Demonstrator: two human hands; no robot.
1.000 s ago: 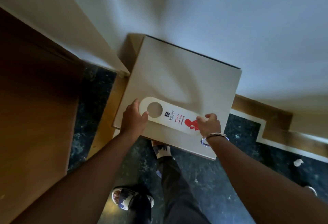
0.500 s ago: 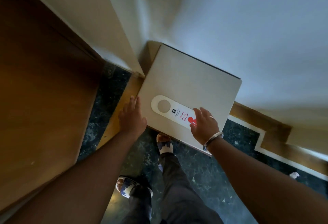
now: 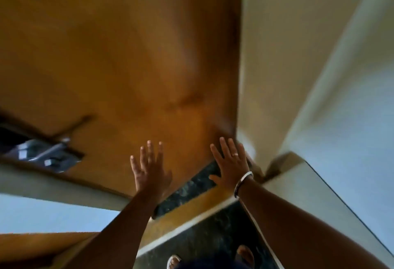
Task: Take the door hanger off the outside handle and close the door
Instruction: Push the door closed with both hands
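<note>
Door: brown wood, smooth face, fills the upper left and centre of the view; heavily motion-blurred. Its right edge meets a cream frame at right. Handle: metallic, grey, on the door's left side, near the lower edge of the visible panel; blurred, shape unclear. No hanger can be made out on the handle. Whether the door is fully shut cannot be told. A strip of dark floor shows below the door's near edge.

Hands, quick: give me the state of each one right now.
Left hand: open, fingers spread, holding nothing, raised toward the wooden door.
Right hand: open, fingers spread, holding nothing, near the door's edge.
</note>
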